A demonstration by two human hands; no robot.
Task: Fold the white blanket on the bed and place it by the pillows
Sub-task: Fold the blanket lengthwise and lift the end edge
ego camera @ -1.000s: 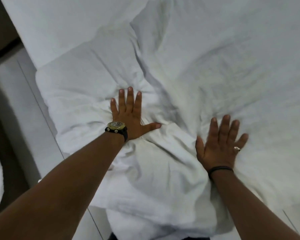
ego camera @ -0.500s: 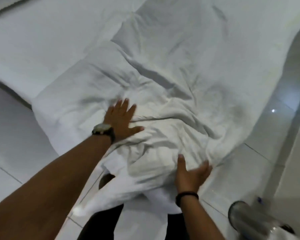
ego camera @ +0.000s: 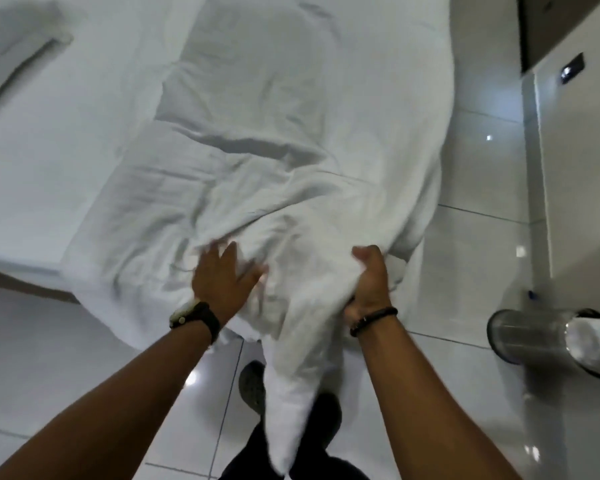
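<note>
The white blanket [ego camera: 274, 161] lies rumpled across the near corner of the bed [ego camera: 49, 150], and one end of it hangs down over the bed's foot towards the floor. My left hand [ego camera: 224, 275], with a watch on the wrist, rests flat on the blanket near the edge, fingers spread and blurred. My right hand [ego camera: 369, 282] is closed around a bunch of the blanket at the bed's right corner. A pillow [ego camera: 18, 60] shows at the far upper left.
Glossy white floor tiles [ego camera: 465, 265] surround the bed. A steel bin [ego camera: 548, 337] with white cloth in it stands at the right by a white wall or cabinet [ego camera: 582, 168]. My shoes and dark trousers [ego camera: 253, 386] are below the hanging blanket end.
Both hands have come back towards the bed's foot. My right hand went from flat on the blanket to gripping a bunch of it. The view has swung right, and the bin shows more.
</note>
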